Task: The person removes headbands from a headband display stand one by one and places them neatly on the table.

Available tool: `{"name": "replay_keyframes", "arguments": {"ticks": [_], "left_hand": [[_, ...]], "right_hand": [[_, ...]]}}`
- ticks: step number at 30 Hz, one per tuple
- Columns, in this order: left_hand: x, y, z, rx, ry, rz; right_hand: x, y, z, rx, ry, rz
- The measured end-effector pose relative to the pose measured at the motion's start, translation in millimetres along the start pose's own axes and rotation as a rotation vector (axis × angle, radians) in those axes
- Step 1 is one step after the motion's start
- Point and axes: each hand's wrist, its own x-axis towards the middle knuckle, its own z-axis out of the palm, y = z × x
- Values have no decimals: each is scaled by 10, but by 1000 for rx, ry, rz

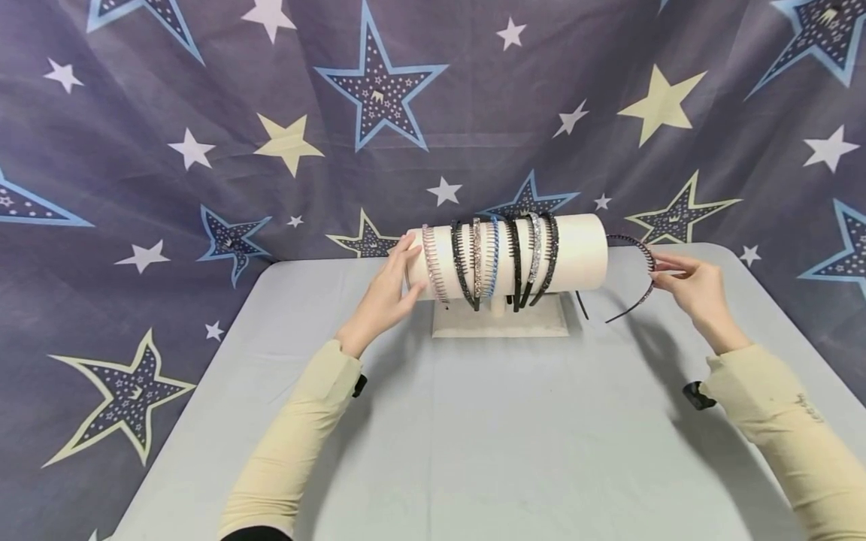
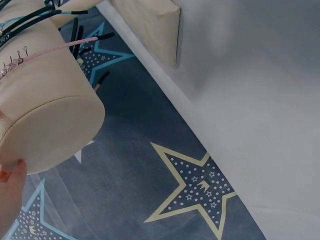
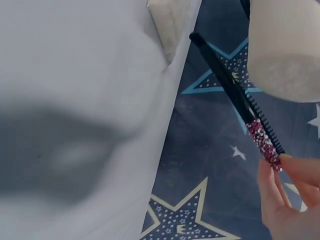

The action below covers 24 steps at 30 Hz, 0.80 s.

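A cream cylindrical headband stand [image 1: 583, 252] carries several toothed headbands side by side. My left hand [image 1: 389, 289] rests on its left end, fingers spread over the edge and thumb at the front; the left wrist view shows the thumb [image 2: 17, 177] against the round end face. Off the right end, my right hand [image 1: 697, 293] pinches a black headband [image 1: 629, 309] at its crown between thumb and fingers, with its tips toward the stand. Pink and silver sparkles cover the headband's middle [image 3: 264, 142] in the right wrist view.
On the stand are a pink headband [image 1: 431, 263], a blue headband [image 1: 495, 255], a silver headband [image 1: 537, 248] and several dark ones. The stand's flat base [image 1: 501, 323] sits on a white table [image 1: 514, 436]. A star-patterned cloth [image 1: 223, 135] hangs behind.
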Motion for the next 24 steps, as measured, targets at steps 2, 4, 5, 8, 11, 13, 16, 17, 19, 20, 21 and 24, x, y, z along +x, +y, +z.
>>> {"name": "replay_keyframes", "arguments": {"ticks": [2, 4, 5, 8, 11, 13, 16, 17, 19, 20, 21, 24], "left_hand": [[-1, 0, -4, 1, -5, -7], [-2, 0, -8, 2, -9, -10], [-2, 1, -10, 2, -10, -11], [-5, 2, -13, 0, -13, -14], [-5, -1, -9, 0, -16, -14], [-6, 0, -7, -1, -17, -11], [-6, 5, -7, 0, -16, -7], [-6, 8, -8, 0, -14, -5], [-7, 12, -10, 2, -10, -2], [-7, 13, -11, 2, -8, 0], [-7, 14, -10, 3, -7, 2], [-8, 17, -14, 4, -8, 0]], "right_hand": [[-45, -58, 2, -11, -7, 14], [59, 166, -86, 11, -27, 44], [109, 277, -125, 13, -30, 62], [216, 529, -227, 25, -60, 102], [230, 598, -282, 47, -128, 117], [270, 742, -328, 24, -129, 160], [315, 962, -387, 46, -140, 210], [352, 1103, -414, 38, -123, 221], [355, 1186, -433, 69, -133, 222], [351, 1212, -443, 93, -147, 216], [344, 1224, -449, 115, -158, 217], [317, 1215, -458, 143, -181, 223]]}}
